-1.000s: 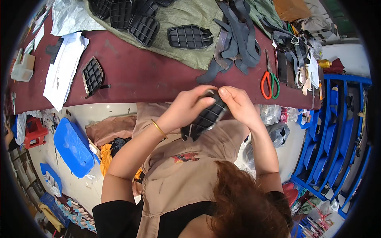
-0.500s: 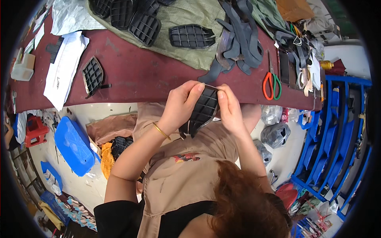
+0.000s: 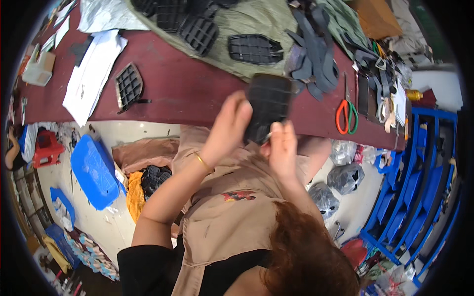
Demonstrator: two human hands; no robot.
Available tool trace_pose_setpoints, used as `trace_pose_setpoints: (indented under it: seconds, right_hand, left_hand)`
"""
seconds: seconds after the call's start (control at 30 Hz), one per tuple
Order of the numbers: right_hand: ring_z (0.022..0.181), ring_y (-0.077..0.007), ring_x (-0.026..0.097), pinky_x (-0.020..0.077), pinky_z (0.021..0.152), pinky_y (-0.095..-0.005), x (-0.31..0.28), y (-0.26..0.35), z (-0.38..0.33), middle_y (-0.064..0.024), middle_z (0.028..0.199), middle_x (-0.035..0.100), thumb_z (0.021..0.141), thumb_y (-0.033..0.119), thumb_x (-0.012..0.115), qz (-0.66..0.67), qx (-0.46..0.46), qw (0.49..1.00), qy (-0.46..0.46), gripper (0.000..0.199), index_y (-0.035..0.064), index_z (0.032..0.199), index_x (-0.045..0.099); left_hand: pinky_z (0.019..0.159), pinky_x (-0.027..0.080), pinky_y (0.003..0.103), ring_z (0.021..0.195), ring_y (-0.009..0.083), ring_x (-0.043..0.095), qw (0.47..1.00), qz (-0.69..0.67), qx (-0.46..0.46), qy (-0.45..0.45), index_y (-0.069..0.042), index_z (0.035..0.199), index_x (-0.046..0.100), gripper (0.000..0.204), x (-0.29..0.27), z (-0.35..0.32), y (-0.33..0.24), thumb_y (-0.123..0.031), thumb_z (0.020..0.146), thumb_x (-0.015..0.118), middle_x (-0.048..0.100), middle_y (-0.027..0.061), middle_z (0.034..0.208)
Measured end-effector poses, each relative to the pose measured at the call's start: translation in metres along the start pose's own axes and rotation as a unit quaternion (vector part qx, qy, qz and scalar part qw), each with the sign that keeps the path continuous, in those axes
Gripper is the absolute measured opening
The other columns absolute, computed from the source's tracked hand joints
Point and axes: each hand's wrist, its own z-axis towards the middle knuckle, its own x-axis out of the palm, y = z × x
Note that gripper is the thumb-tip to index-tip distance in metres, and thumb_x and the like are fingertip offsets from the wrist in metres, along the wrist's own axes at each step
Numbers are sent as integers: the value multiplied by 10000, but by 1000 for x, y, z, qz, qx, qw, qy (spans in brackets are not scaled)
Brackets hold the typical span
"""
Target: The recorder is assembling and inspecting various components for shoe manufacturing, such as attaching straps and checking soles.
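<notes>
Above the table's near edge I hold up a black panel with a grid pattern (image 3: 269, 101), blurred by motion. My left hand (image 3: 228, 123) grips its left edge, a gold bangle on the wrist. At its lower right corner, the fingers of my right hand (image 3: 282, 148) are pinched together on the edge. A similar black panel (image 3: 129, 86) lies on the table to the left. Further ones, among them a single panel (image 3: 254, 48), rest on the green woven sheet (image 3: 237, 22) at the back.
Dark grey straps (image 3: 316, 59) are heaped right of the sheet. Scissors with red and green handles (image 3: 347, 116) lie near the table's right end. White papers (image 3: 94, 76) are at left. Beside me stand a blue bin (image 3: 96, 172) and a blue rack (image 3: 410, 182).
The panel has risen from over my lap to above the table edge and turned. My right hand has shifted from its top corner to its lower corner. The view has shifted slightly.
</notes>
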Motion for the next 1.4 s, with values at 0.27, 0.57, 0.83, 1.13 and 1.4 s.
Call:
trace_pose_setpoints:
  seconds: [0.27,0.57,0.83,1.13,1.4]
  right_hand:
    - [516,-96,479,414,513,-259,16,24,12,-61,587,488,911,138,506,-226,-120,961,110,301,11,1181,471]
    - [547,-47,412,363,510,-208,-37,11,19,13,604,493,883,169,590,-249,-59,959,122,216,22,1040,612]
    - [582,-82,500,414,551,-238,-66,39,96,-27,665,576,831,134,621,-329,-188,925,-39,131,13,879,634]
    - [710,-283,611,481,675,-388,-111,49,220,-117,796,614,733,156,686,-525,-293,768,-218,181,9,817,621]
    - [758,-259,610,480,717,-358,-156,61,251,-102,803,629,727,269,697,-457,-212,837,-213,258,43,845,659]
  left_hand:
    - [435,248,199,484,36,331,963,-132,-230,-43,-153,698,461,319,-67,-22,-38,-397,892,530,373,-71,577]
    - [331,125,214,361,37,187,819,-269,-504,-50,-199,553,343,475,-285,10,-27,-492,903,477,266,-102,469]
    - [363,201,227,389,37,303,946,221,-226,-74,-132,523,418,512,-154,20,-72,-464,907,486,364,-66,464]
    - [483,368,282,514,115,398,960,118,-9,253,26,722,553,299,-31,10,-69,-218,893,576,456,87,565]
    - [458,368,286,474,120,413,967,12,-168,188,16,728,570,311,-27,-4,-41,-246,895,572,473,76,525]
